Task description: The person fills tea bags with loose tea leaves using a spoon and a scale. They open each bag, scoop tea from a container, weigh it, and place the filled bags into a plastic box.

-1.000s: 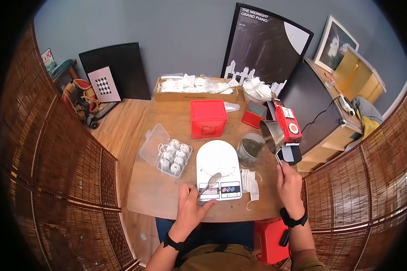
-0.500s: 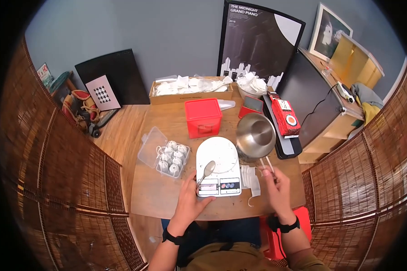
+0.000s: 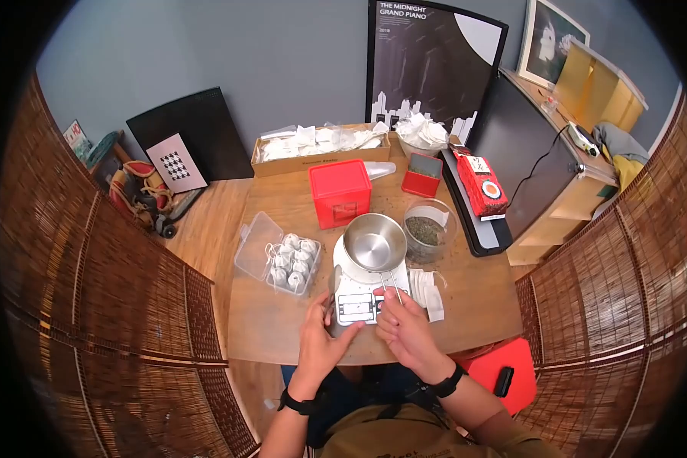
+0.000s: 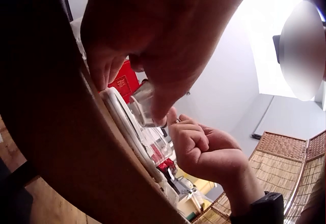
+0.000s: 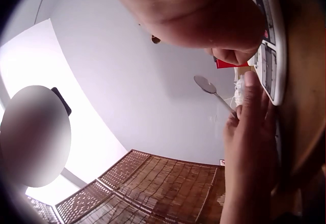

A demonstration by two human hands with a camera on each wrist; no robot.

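My right hand (image 3: 406,330) grips the wire handle of a small steel saucepan (image 3: 375,243). The pan is upright over the platform of the white kitchen scale (image 3: 345,269) and hides most of it; no leaves show inside. At the scale's left front edge is my left hand (image 3: 320,342), holding a metal spoon (image 5: 206,84) by its handle, bowl upward, while the thumb lies along the scale's front. Just right of the pan stands a clear tub of dried leaves (image 3: 426,230). Flat white drawstring bags (image 3: 427,294) lie beside the scale.
A clear lidded box (image 3: 261,267) with several filled white pouches is on the left. Behind the scale stand a red canister (image 3: 340,195) and an open red tin (image 3: 421,183). A red packet (image 3: 481,187) lies at the right, and a carton (image 3: 320,162) of white bags at the back.
My right hand has brought the saucepan left from over the leaf tub to over the scale, levelling it. The left hand stays at the scale with the spoon, now turned more upright.
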